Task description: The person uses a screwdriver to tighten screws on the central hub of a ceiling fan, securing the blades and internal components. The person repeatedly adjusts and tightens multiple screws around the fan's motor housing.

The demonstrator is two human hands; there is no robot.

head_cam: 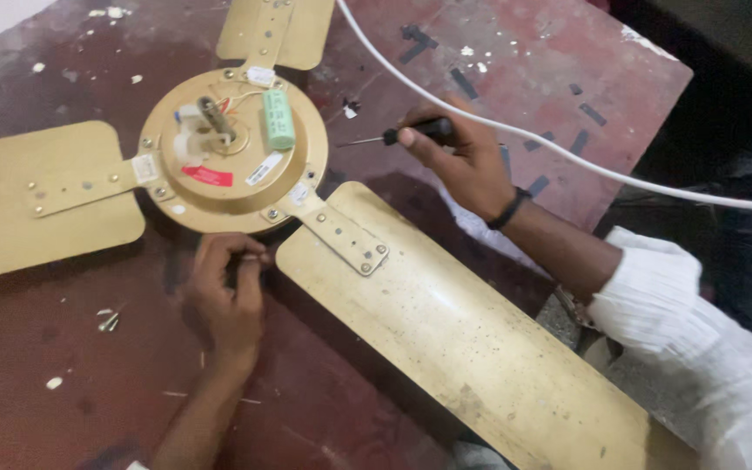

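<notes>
the right hand [463,161] is closed around a black-handled screwdriver [393,137], tip aimed toward the fan motor hub [232,152]. the left hand [228,292] rests just below the hub with fingers curled shut; whether it holds anything cannot be told. a white cable [567,152] crosses above the right hand. loose screws [109,320] lie left of the left hand on the worn red work surface [63,374]. the gold ceiling fan lies motor-up mid-surface, three blades [463,331] attached, a green capacitor [278,119] and wiring exposed.
</notes>
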